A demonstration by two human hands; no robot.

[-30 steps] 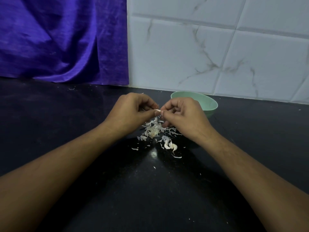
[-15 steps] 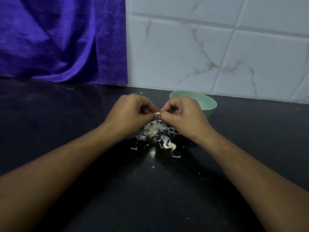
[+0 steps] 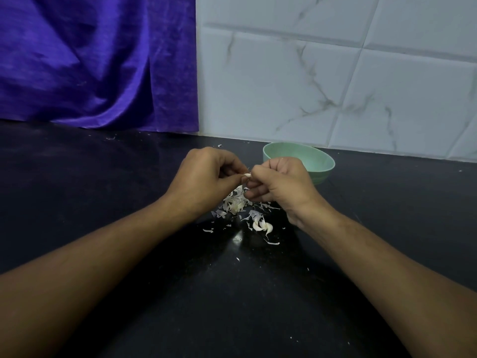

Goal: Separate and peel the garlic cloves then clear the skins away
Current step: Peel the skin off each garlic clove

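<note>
Hands meet above the bench's middle: left hand [image 3: 206,179] and right hand [image 3: 280,184] both pinch one garlic clove [image 3: 247,175] over the skins [image 3: 236,202], near a green bowl [image 3: 320,161].

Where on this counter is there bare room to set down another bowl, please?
Free: the counter left of the left hand, by the purple curtain, and right of the green bowl, below the tiled wall. Crowded: beneath that hand and the right hand, both pinching a garlic clove, over skins and loose cloves.
</note>
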